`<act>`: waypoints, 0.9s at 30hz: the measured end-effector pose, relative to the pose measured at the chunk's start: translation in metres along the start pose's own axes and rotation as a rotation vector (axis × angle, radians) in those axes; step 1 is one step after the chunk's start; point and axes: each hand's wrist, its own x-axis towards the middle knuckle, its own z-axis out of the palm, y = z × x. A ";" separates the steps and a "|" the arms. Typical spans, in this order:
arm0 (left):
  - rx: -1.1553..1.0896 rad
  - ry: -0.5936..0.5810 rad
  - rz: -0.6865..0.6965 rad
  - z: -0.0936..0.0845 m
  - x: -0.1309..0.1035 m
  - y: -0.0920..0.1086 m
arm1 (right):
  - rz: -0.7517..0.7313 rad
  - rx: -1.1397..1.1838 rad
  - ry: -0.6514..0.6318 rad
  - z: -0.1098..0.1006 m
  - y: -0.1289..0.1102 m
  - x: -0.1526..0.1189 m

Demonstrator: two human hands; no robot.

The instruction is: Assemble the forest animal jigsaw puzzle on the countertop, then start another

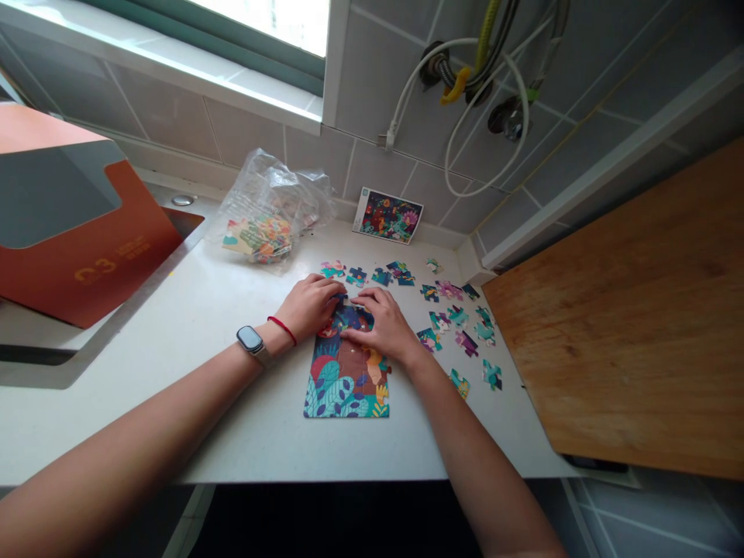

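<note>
A partly joined jigsaw puzzle (pixel 342 380), with blue leaves and a brown middle, lies flat on the white counter (pixel 256 434). My left hand (pixel 314 304) rests at its upper left edge, fingers together over the top pieces; whatever is beneath the fingertips is hidden. On the upper right part of the puzzle lies my right hand (pixel 380 322), thumb and fingers apart, touching the top pieces. Several loose puzzle pieces (pixel 466 342) are scattered to the right, and more (pixel 382 277) lie in a row behind the hands.
A picture card (pixel 388 215) leans against the tiled wall. A clear plastic bag (pixel 261 225) with pieces stands at the back left. An orange box (pixel 116 271) is at the far left, a wooden board (pixel 628 310) at the right. Cables and hoses hang above.
</note>
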 end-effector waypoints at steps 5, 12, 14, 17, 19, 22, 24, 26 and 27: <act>-0.013 -0.008 0.011 -0.001 0.000 0.000 | 0.028 0.004 0.040 0.001 0.004 0.001; -0.020 -0.019 0.001 -0.001 0.000 -0.001 | 0.092 0.031 0.167 0.009 0.012 0.003; -0.023 -0.015 0.002 -0.002 0.000 0.000 | 0.114 0.027 0.196 0.010 0.014 0.004; -0.022 -0.012 0.004 -0.002 0.000 0.001 | 0.117 0.034 0.203 0.009 0.012 0.004; -0.022 -0.016 0.010 -0.003 0.000 0.001 | 0.092 0.053 0.175 0.007 0.009 0.003; -0.029 -0.024 0.015 -0.003 0.000 0.001 | 0.062 0.046 0.128 0.007 0.007 0.002; -0.030 -0.026 0.013 -0.003 0.000 0.001 | 0.065 0.023 0.131 0.008 0.008 0.004; -0.024 -0.027 0.008 -0.003 0.000 0.002 | 0.069 0.009 0.150 0.009 0.011 0.006; -0.020 -0.027 0.005 -0.003 0.000 0.001 | 0.067 0.004 0.158 0.010 0.012 0.007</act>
